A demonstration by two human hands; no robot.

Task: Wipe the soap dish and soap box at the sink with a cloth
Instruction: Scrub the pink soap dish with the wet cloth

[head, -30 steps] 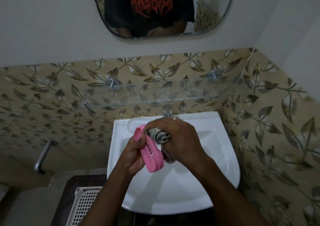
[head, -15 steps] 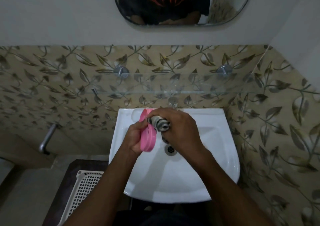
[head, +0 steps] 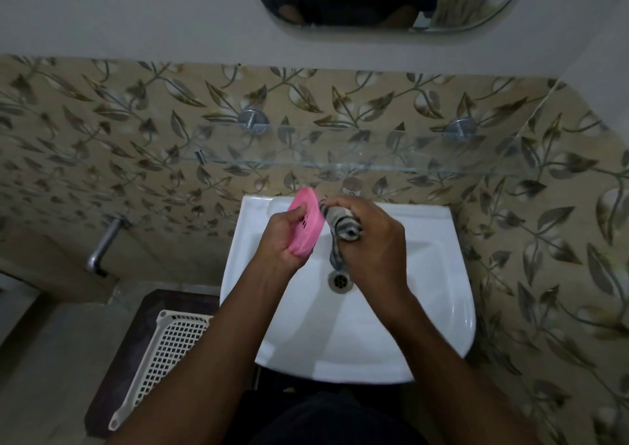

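Over the white sink [head: 425, 308], my left hand [head: 279, 240] holds a pink oval soap box [head: 308, 220] on its edge, slotted side toward me. My right hand [head: 374, 240] is shut on a bunched grey-and-white striped cloth [head: 343, 223], pressed against the right rim of the pink box. A tail of the cloth hangs down toward the drain [head: 338, 279]. I cannot tell whether the pink piece is the box or the dish part.
A glass shelf [head: 374, 165] on two metal mounts runs along the leaf-patterned tiles above the sink. The tap [head: 352, 184] sits just behind my hands. A white perforated basket [head: 163, 349] stands on a dark stool at lower left. A metal pipe [head: 102, 247] juts from the left wall.
The pink box has been turned from tilting down-right to tilting up-left, and the cloth has slid to its right rim. My view has dropped, so the mirror sits higher.
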